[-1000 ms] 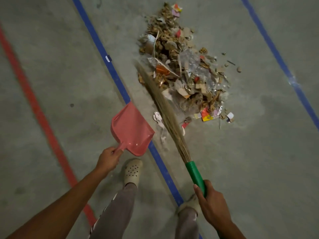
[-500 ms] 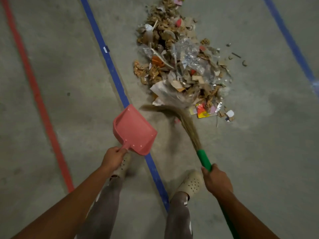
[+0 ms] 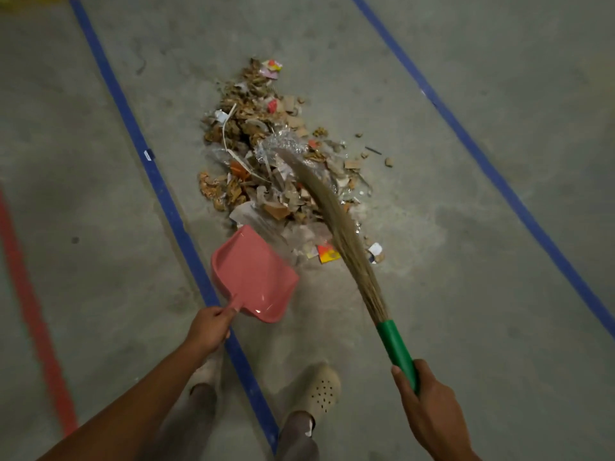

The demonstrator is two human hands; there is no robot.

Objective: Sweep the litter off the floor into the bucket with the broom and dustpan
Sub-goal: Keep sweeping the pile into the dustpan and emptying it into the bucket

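A long pile of litter (image 3: 266, 151), made of cardboard scraps, paper and clear plastic, lies on the concrete floor ahead of me. My left hand (image 3: 208, 329) grips the handle of a pink dustpan (image 3: 254, 274), whose open mouth faces the near end of the pile. My right hand (image 3: 429, 407) grips the green handle of a straw broom (image 3: 336, 214). The broom's bristles stretch over the right side of the pile, with the tip near the crumpled clear plastic. No bucket is in view.
Two blue tape lines (image 3: 166, 207) run along the floor on either side of the pile, and a red line (image 3: 30, 304) lies further left. My feet in beige clogs (image 3: 316, 390) stand just behind the dustpan, astride the left blue line.
The broom has swung from the near edge of the pile up over its right side. The dustpan has come closer to the pile's near end. The view has pulled back.
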